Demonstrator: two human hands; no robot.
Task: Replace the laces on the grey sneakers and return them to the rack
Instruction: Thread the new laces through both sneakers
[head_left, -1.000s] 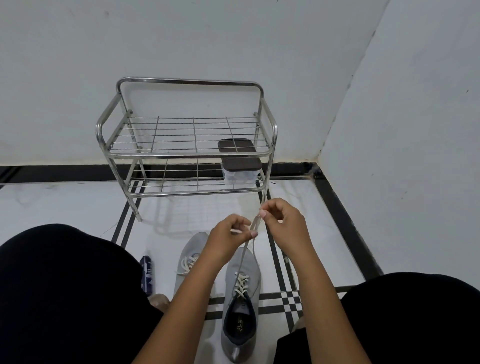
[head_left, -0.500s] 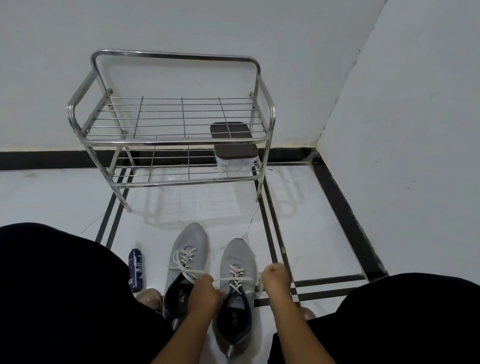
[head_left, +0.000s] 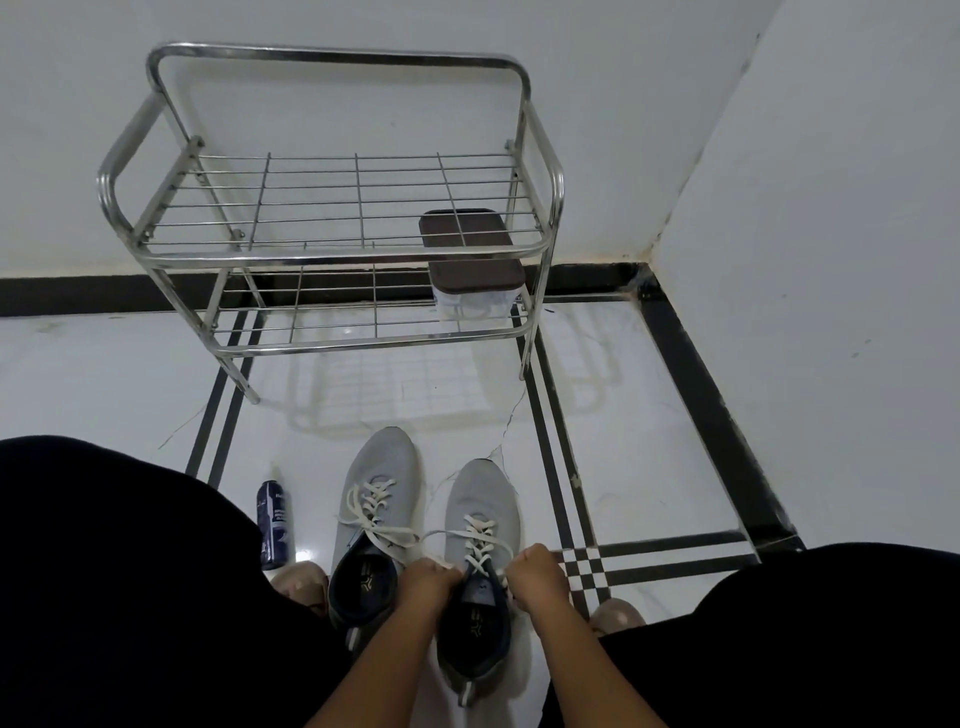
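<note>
Sneakers: 2 grey sneakers stand side by side on the floor, toes toward the rack; the left sneaker (head_left: 375, 519) is laced and loosely tied, the right sneaker (head_left: 480, 561) is laced to the top eyelets.
Lace: the white lace (head_left: 480, 540) on the right sneaker looks thin, soft and limp, so it should slip unless pinched near the ends.
Handling: the mesh uppers look light and pliable; for carrying, the firmer heel collar seems the best hold.
Left hand (head_left: 427, 583): fingers curled at the left side of the right sneaker's collar, pinching 1 lace end.
Right hand (head_left: 535, 574): fingers curled at the collar's right side, apparently gripping the other end.
Pose: both forearms reach straight forward from between the knees, knuckles up, hands set apart across the tongue.
Rack (head_left: 332, 244): a metal 2-tier wire rack stands against the wall, well beyond the sneakers.
</note>
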